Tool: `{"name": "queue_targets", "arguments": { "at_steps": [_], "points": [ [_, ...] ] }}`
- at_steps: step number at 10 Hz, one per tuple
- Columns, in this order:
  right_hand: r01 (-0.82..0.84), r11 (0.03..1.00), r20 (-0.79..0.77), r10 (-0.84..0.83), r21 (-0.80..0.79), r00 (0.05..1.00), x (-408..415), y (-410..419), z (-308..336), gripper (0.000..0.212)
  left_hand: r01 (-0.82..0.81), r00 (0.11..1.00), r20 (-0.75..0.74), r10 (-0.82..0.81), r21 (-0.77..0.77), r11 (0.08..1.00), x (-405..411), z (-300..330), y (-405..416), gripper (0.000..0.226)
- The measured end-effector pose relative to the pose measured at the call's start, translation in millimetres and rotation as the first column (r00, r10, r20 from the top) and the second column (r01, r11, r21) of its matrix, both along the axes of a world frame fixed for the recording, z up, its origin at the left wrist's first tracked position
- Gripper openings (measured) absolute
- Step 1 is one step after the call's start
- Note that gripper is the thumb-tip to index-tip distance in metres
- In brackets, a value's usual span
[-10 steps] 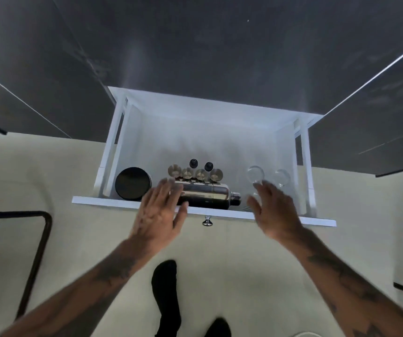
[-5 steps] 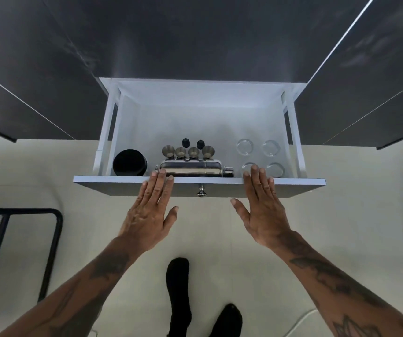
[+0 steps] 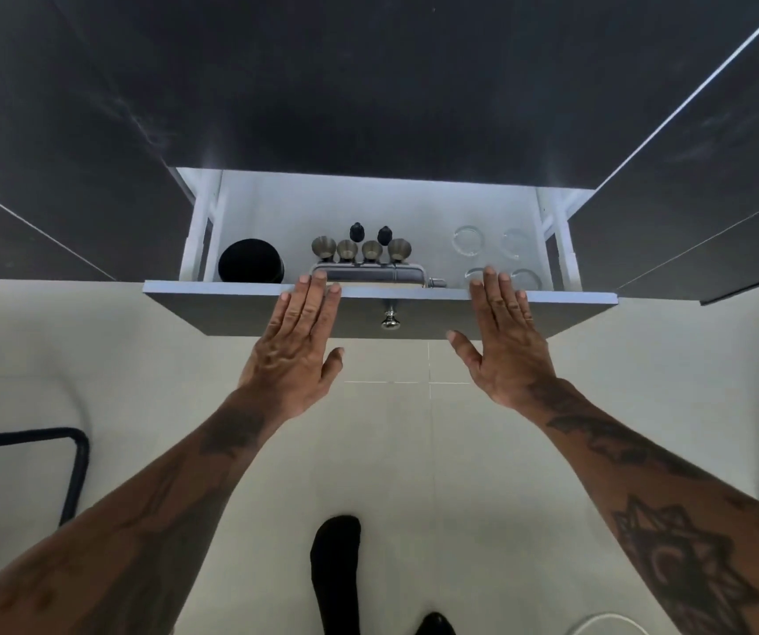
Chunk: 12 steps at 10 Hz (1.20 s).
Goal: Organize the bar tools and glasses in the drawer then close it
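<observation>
Drawer (image 3: pixel 382 194) sits pulled out from under the dark countertop (image 3: pixel 368 84), white inside, grey front panel (image 3: pixel 382 313) with a chrome knob (image 3: pixel 390 320) at centre. One view only, head cam looking down.

Contents, left to right: black round cup (image 3: pixel 250 261) in the left front corner; steel cocktail shaker (image 3: pixel 370 273) lying on its side just behind the front panel, long axis running left-right, cap end pointing right; four metal jiggers (image 3: pixel 361 249) in a row right behind it, two black stoppers (image 3: pixel 370 232) behind those; four clear glasses (image 3: pixel 496 258) in a two-by-two block on the right, upright, rims up.

My left hand (image 3: pixel 297 346) and my right hand (image 3: pixel 503 346) are both flat and spread, fingers straight, gripping nothing. Palms lie against the front panel either side of the knob, fingertips reaching over its top edge. Right fingertips cover part of the near-left glass.

Versus half a second ago: hands are further up the panel, and more of the panel face shows. Drawer is less extended than a second ago. Contents unchanged in layout.

Black socked foot (image 3: pixel 336 570) on the pale tile floor (image 3: pixel 386 451) below.
</observation>
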State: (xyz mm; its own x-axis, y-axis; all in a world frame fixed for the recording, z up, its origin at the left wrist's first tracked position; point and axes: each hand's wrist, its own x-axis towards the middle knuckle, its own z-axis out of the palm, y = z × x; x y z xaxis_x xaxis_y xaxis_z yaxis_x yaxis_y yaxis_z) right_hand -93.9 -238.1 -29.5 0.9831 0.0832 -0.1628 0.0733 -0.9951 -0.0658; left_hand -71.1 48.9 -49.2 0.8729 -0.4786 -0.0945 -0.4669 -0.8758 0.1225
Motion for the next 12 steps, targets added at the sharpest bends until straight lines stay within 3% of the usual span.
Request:
{"name": "queue_targets", "arguments": {
  "at_steps": [2, 4, 7, 10, 12],
  "points": [
    [0.046, 0.999, 0.051, -0.046, -0.003, 0.998, 59, 2, -5, 0.079, -0.037, 0.998, 0.061, 0.035, 0.024, 0.999, 59, -6, -9, 0.086],
    [0.025, 0.997, 0.094, -0.031, 0.068, 0.995, 91, 45, -12, 0.076, -0.272, 0.962, -0.011, 0.272, 0.002, 0.962, 67, -20, -18, 0.088],
    [0.095, 0.978, -0.017, -0.093, 0.187, 0.996, 129, 92, -34, 0.079, -0.198, 0.977, -0.089, 0.196, -0.014, 0.980, 128, -23, -26, 0.088],
    [0.117, 0.976, -0.158, -0.088, 0.186, 0.983, 156, 85, -36, 0.086, -0.193, 0.968, -0.160, 0.194, 0.020, 0.981, 154, -27, -25, 0.092],
    [0.110, 0.986, -0.234, -0.078, 0.126, 0.969, 149, 84, -3, 0.081, -0.168, 0.970, -0.166, 0.176, 0.062, 0.984, 138, 10, -30, 0.091]
  ]
}}
